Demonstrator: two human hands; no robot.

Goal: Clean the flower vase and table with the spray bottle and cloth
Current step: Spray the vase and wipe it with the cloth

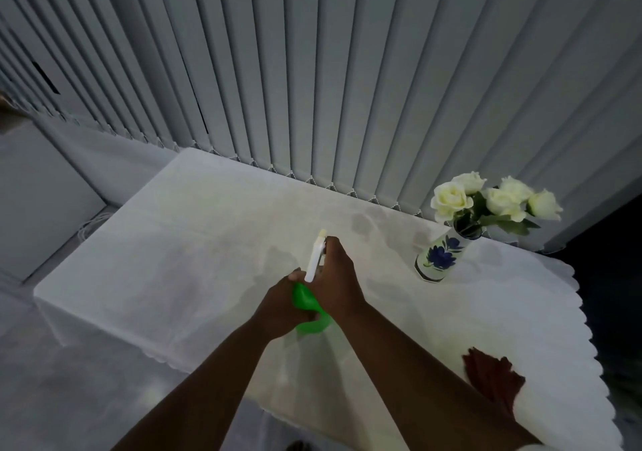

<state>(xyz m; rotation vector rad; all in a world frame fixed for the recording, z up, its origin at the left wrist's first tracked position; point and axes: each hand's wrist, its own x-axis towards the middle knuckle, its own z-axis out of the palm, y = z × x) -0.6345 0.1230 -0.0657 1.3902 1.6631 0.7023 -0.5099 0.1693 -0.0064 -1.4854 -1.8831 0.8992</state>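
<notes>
Over the middle of the table (173,242) I hold a green spray bottle (307,299) with a white spray head in both hands. My left hand (279,306) wraps the green body from the left. My right hand (335,276) grips the neck, with a finger at the trigger near the nozzle. The nozzle points away from me towards the far side of the table. A white vase (439,257) with blue flower print stands at the right back, holding several white roses. A dark red cloth (493,379) lies on the table near its right front, partly behind my right forearm.
A white tablecloth with a scalloped edge (587,329) covers the table. Grey vertical blinds (330,68) hang right behind the table's far edge. Pale floor lies to the left and in front, with a grey panel (38,200) at the far left.
</notes>
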